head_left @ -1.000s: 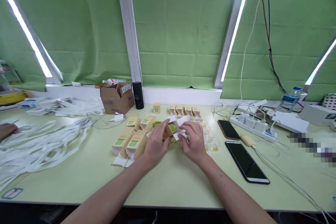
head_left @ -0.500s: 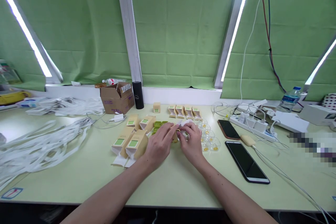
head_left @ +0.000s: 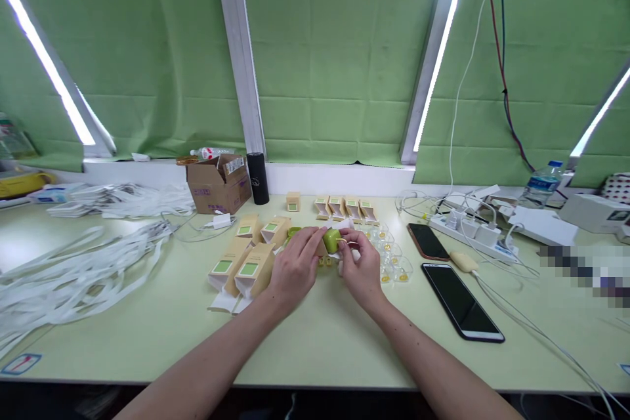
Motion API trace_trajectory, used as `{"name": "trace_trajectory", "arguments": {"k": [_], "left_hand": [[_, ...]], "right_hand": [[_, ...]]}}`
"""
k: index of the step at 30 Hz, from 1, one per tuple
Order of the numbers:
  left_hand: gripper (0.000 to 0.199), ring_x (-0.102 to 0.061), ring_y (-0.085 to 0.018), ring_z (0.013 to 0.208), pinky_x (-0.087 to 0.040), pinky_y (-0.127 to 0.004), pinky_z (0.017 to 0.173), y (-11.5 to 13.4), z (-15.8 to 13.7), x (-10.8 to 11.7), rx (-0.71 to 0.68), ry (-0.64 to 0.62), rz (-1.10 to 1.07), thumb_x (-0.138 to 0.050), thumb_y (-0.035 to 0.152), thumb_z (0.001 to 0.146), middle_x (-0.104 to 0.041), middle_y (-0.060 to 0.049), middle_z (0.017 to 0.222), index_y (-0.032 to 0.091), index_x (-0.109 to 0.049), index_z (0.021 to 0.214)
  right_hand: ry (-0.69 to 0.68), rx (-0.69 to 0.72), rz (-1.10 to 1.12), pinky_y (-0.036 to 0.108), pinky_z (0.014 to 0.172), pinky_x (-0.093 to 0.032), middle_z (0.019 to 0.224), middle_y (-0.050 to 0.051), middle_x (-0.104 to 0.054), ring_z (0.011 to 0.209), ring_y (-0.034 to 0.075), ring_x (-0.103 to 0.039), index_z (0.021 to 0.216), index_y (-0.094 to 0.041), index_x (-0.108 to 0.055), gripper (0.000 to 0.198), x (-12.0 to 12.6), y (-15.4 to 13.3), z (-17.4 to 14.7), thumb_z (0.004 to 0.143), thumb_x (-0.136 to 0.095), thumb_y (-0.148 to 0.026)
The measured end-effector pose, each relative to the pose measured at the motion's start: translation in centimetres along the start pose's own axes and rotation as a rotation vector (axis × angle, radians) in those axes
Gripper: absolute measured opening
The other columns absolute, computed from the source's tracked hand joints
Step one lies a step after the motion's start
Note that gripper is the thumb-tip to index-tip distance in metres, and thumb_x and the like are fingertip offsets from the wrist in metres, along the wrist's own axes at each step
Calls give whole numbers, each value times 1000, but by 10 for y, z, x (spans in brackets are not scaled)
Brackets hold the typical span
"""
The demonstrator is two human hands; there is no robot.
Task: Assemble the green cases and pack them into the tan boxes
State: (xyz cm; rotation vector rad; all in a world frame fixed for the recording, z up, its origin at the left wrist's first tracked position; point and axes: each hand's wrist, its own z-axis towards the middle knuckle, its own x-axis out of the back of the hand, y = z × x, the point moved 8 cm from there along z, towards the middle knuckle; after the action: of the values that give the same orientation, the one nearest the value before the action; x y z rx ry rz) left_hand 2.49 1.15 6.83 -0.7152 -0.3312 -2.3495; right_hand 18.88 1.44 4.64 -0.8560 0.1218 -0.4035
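Note:
My left hand [head_left: 296, 266] is closed around a small tan cardboard box [head_left: 321, 249], mostly hidden by the fingers. A glossy green case [head_left: 332, 241] with rounded edges shows at the box's right end. My right hand [head_left: 361, 268] pinches the green case at its right side, where a thin yellowish strip shows by the thumb. More green cases [head_left: 294, 231] sit partly hidden behind my left hand. To the left stand several tan boxes with green labels [head_left: 256, 269], white flaps open. Clear plastic cups with yellow centres [head_left: 387, 252] lie right of my right hand.
Four-sided small boxes [head_left: 352, 209] stand in a row behind, with a closed one [head_left: 293, 201] nearby. White straps [head_left: 98, 269] spread over the left. An open carton [head_left: 219, 184] and black cylinder [head_left: 258, 178] stand behind. Two phones [head_left: 462, 302] and a power strip [head_left: 472, 236] lie right.
The green case has come into view between my hands, at the end of the tan box. My right hand has shifted slightly right, its fingers now on the green case.

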Motion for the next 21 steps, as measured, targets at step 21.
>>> {"name": "trace_trajectory", "arguments": {"k": [21], "left_hand": [[71,-65,-27,128,-60,-46,106,-5,2,2,44,-4,35,-52,1,92,-67,-12,136,26,-41,158]], "right_hand": [[-55,-327,568,31,52,-54,112,7,-77,68,19,-67,92,-27,-50,37,-2,17,8,91,-68,-59]]}}
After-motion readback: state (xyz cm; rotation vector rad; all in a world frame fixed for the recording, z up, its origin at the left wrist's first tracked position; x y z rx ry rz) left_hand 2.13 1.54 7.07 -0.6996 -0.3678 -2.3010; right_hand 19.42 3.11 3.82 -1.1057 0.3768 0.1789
